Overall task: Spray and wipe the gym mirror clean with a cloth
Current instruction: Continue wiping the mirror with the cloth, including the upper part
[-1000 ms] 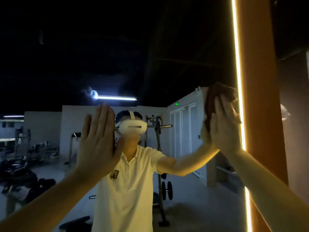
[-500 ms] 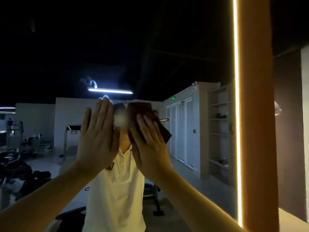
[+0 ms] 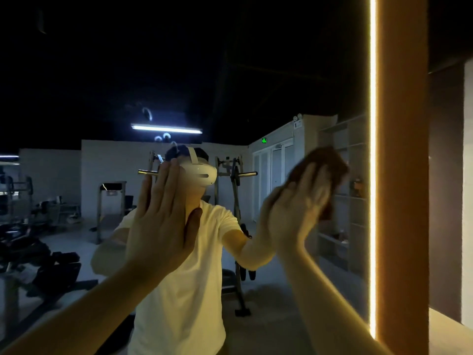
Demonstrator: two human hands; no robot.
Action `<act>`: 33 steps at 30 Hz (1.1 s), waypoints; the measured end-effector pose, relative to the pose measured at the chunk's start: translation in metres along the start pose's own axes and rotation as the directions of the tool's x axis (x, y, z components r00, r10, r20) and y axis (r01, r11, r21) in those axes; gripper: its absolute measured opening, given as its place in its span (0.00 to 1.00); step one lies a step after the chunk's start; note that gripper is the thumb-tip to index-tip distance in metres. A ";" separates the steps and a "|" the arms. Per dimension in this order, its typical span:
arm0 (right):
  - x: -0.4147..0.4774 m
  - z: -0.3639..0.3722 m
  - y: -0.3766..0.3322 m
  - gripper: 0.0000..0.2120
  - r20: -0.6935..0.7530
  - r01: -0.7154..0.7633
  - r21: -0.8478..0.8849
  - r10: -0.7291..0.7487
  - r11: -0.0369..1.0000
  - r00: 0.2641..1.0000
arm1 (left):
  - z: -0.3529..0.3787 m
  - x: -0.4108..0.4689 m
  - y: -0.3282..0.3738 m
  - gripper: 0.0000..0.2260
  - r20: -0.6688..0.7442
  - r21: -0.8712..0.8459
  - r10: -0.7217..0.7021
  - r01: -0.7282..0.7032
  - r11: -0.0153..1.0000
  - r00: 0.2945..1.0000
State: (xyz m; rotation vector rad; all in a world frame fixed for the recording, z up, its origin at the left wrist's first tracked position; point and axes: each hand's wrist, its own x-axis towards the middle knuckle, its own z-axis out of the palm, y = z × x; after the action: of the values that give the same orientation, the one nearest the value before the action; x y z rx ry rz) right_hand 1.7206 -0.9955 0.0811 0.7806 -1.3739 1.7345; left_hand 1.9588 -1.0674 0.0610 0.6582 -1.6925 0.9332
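Cloth point(image 3: 330, 162) swept back right under flat-fingered right hand point(image 3: 294, 213); left hand point(image 3: 163, 226) flat, empty, braced on mirror point(image 3: 256, 73). Wiping mid-pass.

Two hands point(image 3: 163, 226) point(image 3: 294, 216), one cloth point(image 3: 330, 160), one mirror point(image 3: 256, 73), one light strip point(image 3: 373, 175)

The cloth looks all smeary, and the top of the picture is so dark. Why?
Head view: the cloth and right hand are smeared by motion blur; the left hand, flat on the mirror, looks sharp; the upper part is nearly black, lit only by a tube light and the glowing strip on the right.
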 end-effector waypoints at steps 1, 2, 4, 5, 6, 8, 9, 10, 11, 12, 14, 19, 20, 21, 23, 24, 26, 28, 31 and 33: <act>-0.022 0.006 -0.021 0.27 0.040 0.059 0.032 -0.061 0.998 0.997 | 0.000 0.000 0.000 0.34 -0.009 -0.013 -0.002 0.002 1.000 1.000; -0.044 0.011 -0.037 0.27 0.084 0.138 0.060 -0.143 0.989 0.986 | -0.001 0.001 0.000 0.33 -0.018 -0.031 -0.002 0.002 1.000 1.000; -0.079 0.014 -0.053 0.29 0.209 0.354 0.095 -0.366 0.930 0.907 | -0.003 0.001 0.000 0.30 -0.033 -0.081 0.006 -0.009 0.997 0.999; -0.089 0.010 -0.049 0.30 0.279 0.475 0.108 -0.485 0.873 0.829 | -0.004 0.000 -0.001 0.29 -0.043 -0.108 0.013 -0.018 0.994 0.999; -0.091 0.004 -0.039 0.30 0.346 0.595 0.115 -0.594 0.795 0.727 | -0.005 -0.002 -0.001 0.29 -0.048 -0.130 0.020 -0.026 0.991 0.999; -0.074 -0.007 -0.002 0.28 0.473 0.802 0.053 -0.722 0.595 0.504 | -0.008 -0.012 0.003 0.29 -0.036 -0.151 0.028 -0.033 0.988 0.999; -0.059 -0.015 0.017 0.26 0.518 0.863 0.007 -0.740 0.505 0.429 | -0.009 -0.019 0.007 0.30 -0.027 -0.153 0.033 -0.037 0.987 0.999; -0.043 -0.022 0.036 0.23 0.538 0.887 -0.041 -0.738 0.460 0.408 | -0.009 -0.027 0.014 0.31 -0.016 -0.155 0.038 -0.040 0.987 0.999; -0.026 -0.029 0.055 0.22 0.517 0.885 -0.091 -0.738 0.457 0.434 | -0.008 -0.033 0.022 0.31 -0.008 -0.159 0.042 -0.043 0.986 0.999; -0.011 -0.036 0.073 0.22 0.465 0.864 -0.133 -0.740 0.485 0.487 | -0.006 -0.039 0.030 0.32 -0.001 -0.163 0.042 -0.042 0.986 0.999; 0.010 -0.050 0.104 0.24 0.376 0.764 -0.157 -0.677 0.626 0.633 | -0.001 -0.047 0.042 0.32 0.018 -0.154 0.034 -0.030 0.988 0.999; 0.017 -0.067 0.159 0.25 0.209 0.259 -0.209 -0.216 0.943 0.954 | 0.005 -0.053 0.043 0.33 0.054 -0.105 0.024 -0.018 0.994 0.998; 0.011 -0.064 0.158 0.25 0.144 0.139 -0.229 -0.108 0.963 0.984 | 0.004 -0.053 0.043 0.33 0.056 -0.101 0.025 -0.019 0.995 0.998; 0.003 -0.060 0.149 0.25 0.063 0.013 -0.229 0.001 0.973 0.998 | 0.004 -0.052 0.044 0.33 0.061 -0.096 0.026 -0.020 0.995 0.998; -0.019 -0.046 0.118 0.25 -0.053 -0.162 -0.166 0.156 0.973 0.986 | 0.004 -0.053 0.045 0.33 0.068 -0.088 0.018 -0.012 0.996 0.998; -0.033 -0.039 0.098 0.26 -0.078 -0.184 -0.118 0.176 0.976 0.981 | 0.005 -0.053 0.046 0.34 0.074 -0.087 0.013 -0.006 0.996 0.997; -0.063 -0.029 0.065 0.27 -0.039 -0.152 -0.057 0.150 0.987 0.988 | 0.005 -0.053 0.046 0.34 0.077 -0.097 0.015 -0.007 0.995 0.997; -0.086 -0.023 0.048 0.27 0.033 -0.104 -0.023 0.105 0.994 0.994 | 0.005 -0.053 0.046 0.32 0.059 -0.129 0.031 -0.023 0.991 0.998; -0.113 -0.020 0.022 0.28 0.145 -0.010 -0.017 0.012 1.000 0.989 | 0.003 -0.052 0.045 0.29 0.005 -0.235 0.028 -0.026 0.972 1.000; -0.135 -0.024 0.007 0.33 0.259 0.151 0.016 -0.149 0.988 0.954 | 0.001 -0.053 0.045 0.27 -0.017 -0.308 0.018 -0.023 0.951 1.000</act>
State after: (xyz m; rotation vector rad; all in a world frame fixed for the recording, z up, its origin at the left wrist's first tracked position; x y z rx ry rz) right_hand 1.7839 -0.9992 -0.0406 1.1130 -1.4472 1.5511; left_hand 1.9385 -1.0445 -0.0014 0.4244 -1.7870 0.6648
